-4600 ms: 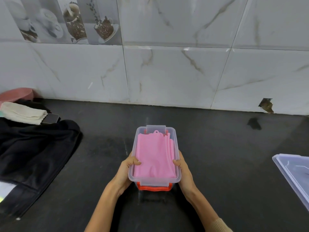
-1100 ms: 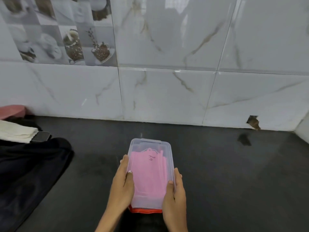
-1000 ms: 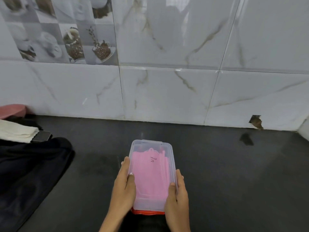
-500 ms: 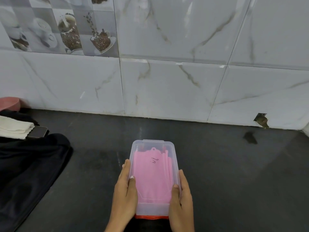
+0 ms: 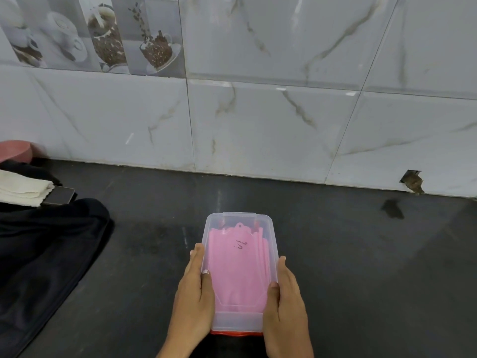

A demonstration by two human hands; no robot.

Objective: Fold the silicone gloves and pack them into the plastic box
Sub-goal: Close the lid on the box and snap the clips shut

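Observation:
A clear plastic box [image 5: 238, 322] rests on the dark counter in front of me, its clear lid on top. Folded pink silicone gloves [image 5: 238, 275] lie flat inside and show through the lid, which bears a small black scribble. A red clip edge peeks out at the box's near end. My left hand [image 5: 195, 298] presses along the box's left side, thumb on the lid. My right hand [image 5: 284, 306] holds the right side, thumb on the lid's edge.
A dark garment [image 5: 44, 254] covers the counter's left part, with a folded cream towel [image 5: 20, 191] and a phone [image 5: 60, 196] on it. A pink bowl [image 5: 14, 152] sits at the far left by the tiled wall [image 5: 258, 125].
The lid, off 4.6 s ago, now covers the box. Over the last second both hands stay on the box's sides; the camera view shifted slightly.

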